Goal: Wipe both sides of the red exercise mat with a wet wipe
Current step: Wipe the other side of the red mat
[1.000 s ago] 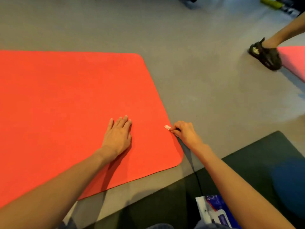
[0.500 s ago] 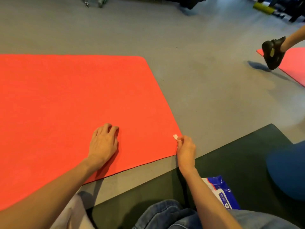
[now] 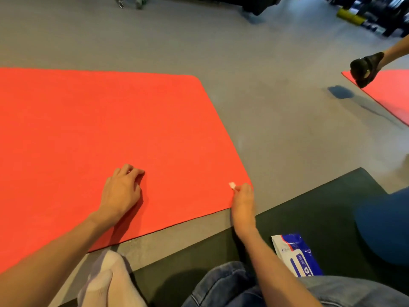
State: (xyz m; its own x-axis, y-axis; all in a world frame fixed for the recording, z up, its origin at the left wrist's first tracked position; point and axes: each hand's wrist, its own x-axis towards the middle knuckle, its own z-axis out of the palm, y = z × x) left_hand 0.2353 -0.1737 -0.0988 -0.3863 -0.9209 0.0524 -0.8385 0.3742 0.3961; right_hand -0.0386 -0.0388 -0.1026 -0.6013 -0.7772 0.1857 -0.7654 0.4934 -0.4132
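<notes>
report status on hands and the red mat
Left hand on red mat, fingers curled, empty. Right hand pinches wet wipe at mat's near right corner. Mat flat; another person's foot far right, clear of it.

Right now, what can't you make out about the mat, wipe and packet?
Head view only.
Red exercise mat: left part cut by frame edge; underside against floor.
Wet wipe: only a white tip shows; right hand hides the rest.
Wipes packet: print too small; denim knee hides its lower end.
</notes>
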